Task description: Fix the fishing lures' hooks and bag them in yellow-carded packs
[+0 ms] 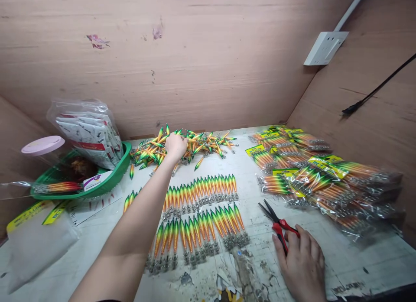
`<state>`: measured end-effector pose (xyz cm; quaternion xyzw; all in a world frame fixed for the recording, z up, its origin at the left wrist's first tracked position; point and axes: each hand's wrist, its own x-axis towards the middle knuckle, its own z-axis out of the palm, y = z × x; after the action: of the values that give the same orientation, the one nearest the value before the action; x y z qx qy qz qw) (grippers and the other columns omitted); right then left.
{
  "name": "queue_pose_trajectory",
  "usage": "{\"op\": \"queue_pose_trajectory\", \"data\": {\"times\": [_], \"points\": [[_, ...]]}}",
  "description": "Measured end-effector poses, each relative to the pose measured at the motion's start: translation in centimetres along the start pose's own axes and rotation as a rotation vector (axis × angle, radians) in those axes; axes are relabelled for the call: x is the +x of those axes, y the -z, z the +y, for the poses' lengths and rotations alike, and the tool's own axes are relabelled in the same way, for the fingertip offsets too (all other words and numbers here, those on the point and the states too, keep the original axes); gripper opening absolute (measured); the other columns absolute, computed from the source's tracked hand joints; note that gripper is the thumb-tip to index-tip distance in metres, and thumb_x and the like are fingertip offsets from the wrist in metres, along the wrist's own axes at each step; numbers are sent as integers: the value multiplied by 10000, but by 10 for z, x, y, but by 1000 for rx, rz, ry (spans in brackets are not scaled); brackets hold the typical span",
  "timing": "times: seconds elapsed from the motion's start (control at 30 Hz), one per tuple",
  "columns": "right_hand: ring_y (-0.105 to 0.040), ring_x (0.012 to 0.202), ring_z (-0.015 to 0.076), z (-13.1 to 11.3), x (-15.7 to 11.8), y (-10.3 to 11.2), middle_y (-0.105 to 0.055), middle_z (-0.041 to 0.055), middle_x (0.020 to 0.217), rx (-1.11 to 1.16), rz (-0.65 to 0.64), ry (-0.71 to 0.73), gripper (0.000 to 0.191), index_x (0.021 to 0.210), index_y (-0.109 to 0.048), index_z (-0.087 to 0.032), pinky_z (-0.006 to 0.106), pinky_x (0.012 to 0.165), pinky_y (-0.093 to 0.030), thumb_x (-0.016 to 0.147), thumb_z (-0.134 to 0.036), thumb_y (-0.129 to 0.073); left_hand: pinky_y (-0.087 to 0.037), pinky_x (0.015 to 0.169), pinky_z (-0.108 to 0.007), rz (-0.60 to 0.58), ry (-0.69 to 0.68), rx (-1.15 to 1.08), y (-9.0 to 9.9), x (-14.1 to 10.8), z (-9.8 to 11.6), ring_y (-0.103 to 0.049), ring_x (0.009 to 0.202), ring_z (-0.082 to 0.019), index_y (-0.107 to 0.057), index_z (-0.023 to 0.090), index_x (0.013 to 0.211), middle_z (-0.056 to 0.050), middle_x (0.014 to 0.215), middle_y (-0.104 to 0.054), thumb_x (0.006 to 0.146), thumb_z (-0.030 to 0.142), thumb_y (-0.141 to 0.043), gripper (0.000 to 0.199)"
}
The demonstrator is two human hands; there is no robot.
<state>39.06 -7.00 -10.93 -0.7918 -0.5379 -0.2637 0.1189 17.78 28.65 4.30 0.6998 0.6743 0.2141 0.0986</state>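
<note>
Lures heaped at 12 o'clock, left hand among them.
I see that hand bent over the heap, fingertips hidden, so I cannot tell whether it grasps one. My right hand rests near 2 o'clock, unclenched, touching the handles of the scissors. The heaped hooks could tangle, so lifting one lure might drag others or prick a finger. My left forearm crosses the rows nearer me; dipping it could skew them. Parted blades could nick whatever brushes them. Clear bags at 2 o'clock hold lures, stacked loosely enough to slide. At 10 o'clock, a green basket holds printed packets and bagged lures.
</note>
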Motion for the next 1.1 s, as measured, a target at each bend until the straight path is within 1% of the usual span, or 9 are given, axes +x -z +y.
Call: {"op": "queue_pose_trajectory", "data": {"times": [0.17, 0.27, 0.37, 0.47, 0.57, 0.67, 0.8, 0.97, 1.1], "points": [[-521, 992, 357, 0, 1, -2, -589, 231, 1084, -23, 63, 5, 575, 815, -618, -123, 480, 813, -459, 951, -531, -236, -424, 927, -372, 69, -63, -221, -4, 14, -6, -563, 1049, -287, -725, 144, 900, -117, 1034, -626, 826, 274, -566, 217], [-533, 979, 358, -1, 1, -2, -595, 231, 1072, -30, 68, 10, 560, 812, -620, -118, 469, 793, -462, 954, -512, -248, -390, 969, -367, 112, -86, -382, -5, 14, -4, -540, 1069, -270, -711, 149, 882, -102, 1010, -610, 805, 255, -582, 184], [-536, 978, 360, -1, 2, -1, -596, 229, 1072, -32, 75, 9, 555, 817, -618, -118, 469, 795, -461, 954, -510, -250, -392, 961, -358, 98, -86, -575, 0, 7, 1, -546, 1031, -236, -684, 142, 898, -91, 1001, -612, 823, 266, -555, 194], [-538, 970, 360, -1, 2, -1, -594, 223, 1074, -32, 72, 1, 568, 816, -612, -123, 470, 790, -463, 952, -525, -234, -441, 892, -344, -29, -94, -789, 7, -14, 7, -582, 936, -195, -655, 140, 922, -72, 941, -643, 846, 306, -535, 218], [-534, 981, 359, -2, 1, -1, -590, 216, 1074, -21, 66, -8, 566, 820, -607, -130, 472, 806, -459, 950, -534, -233, -488, 813, -328, -258, -109, -979, 14, -50, 11, -627, 829, -166, -651, 135, 900, -67, 857, -672, 833, 345, -570, 235], [-519, 1012, 354, -2, 1, -2, -584, 207, 1085, -7, 45, -23, 541, 821, -598, -142, 474, 838, -449, 950, -531, -245, -510, 796, -330, -460, -97, -1118, 20, -90, 11, -651, 816, -162, -661, 132, 932, -86, 871, -696, 818, 357, -609, 258], [-505, 1034, 338, -1, 0, -2, -578, 200, 1103, 9, 14, -42, 488, 835, -592, -155, 467, 860, -434, 950, -513, -281, -504, 830, -301, -717, 11, -1394, 25, -129, 8, -661, 849, -150, -675, 151, 974, -71, 940, -717, 710, 292, -758, 311], [-490, 1056, 336, -1, -1, -1, -568, 206, 1117, 31, -1, -57, 465, 853, -581, -156, 465, 876, -412, 949, -505, -289, -493, 833, -273, -781, 88, -1465, 30, -154, 5, -665, 816, -129, -678, 163, 963, -36, 881, -724, 657, 258, -811, 347], [-485, 1058, 337, -2, 0, 0, -566, 208, 1109, 50, -4, -58, 473, 844, -578, -157, 472, 890, -408, 947, -512, -282, -479, 820, -246, -774, 45, -1415, 34, -165, 2, -652, 837, -119, -668, 176, 979, -21, 895, -716, 679, 265, -791, 336]]}}
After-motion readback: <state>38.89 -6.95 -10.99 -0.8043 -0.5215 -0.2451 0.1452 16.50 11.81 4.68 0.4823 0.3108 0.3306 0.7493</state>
